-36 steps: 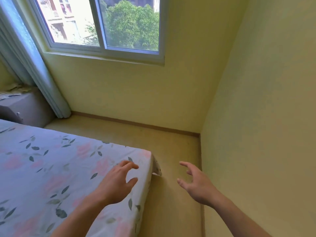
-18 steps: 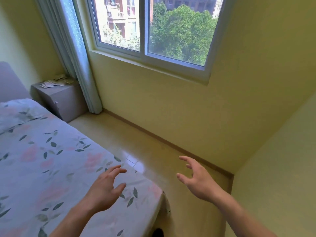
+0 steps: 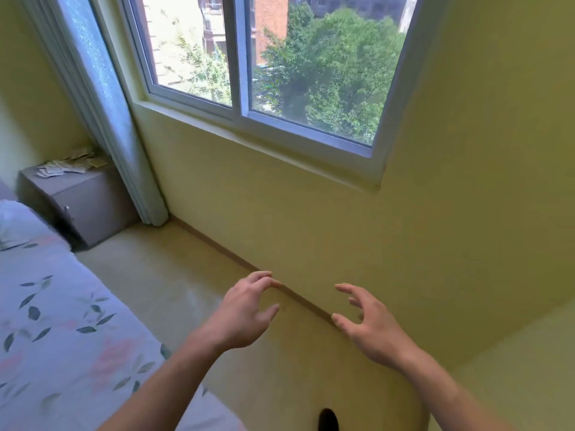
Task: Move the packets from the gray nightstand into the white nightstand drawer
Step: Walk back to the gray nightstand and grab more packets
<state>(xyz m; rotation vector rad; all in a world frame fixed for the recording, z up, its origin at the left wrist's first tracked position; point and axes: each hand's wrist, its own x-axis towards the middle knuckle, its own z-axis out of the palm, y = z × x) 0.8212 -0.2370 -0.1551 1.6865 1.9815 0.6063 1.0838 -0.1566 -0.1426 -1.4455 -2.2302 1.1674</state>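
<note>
Both hands (image 3: 245, 309) (image 3: 370, 325) shifted floorward, fingers (image 3: 264, 279) spread, empty.

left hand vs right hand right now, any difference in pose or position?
The left hand is over the floor near the bed; the right hand is in front of the wall under the window. The left hand's fingers curl more; the right hand's spread wider. Shared: both empty, palms facing each other, far from the packets on the gray nightstand.

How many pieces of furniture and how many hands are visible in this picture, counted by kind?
Gray nightstand: 1
Bed: 1
Hands: 2, the left hand and the right hand, both holding nothing
Total: 4
The packets on the nightstand are too small to count.
</note>
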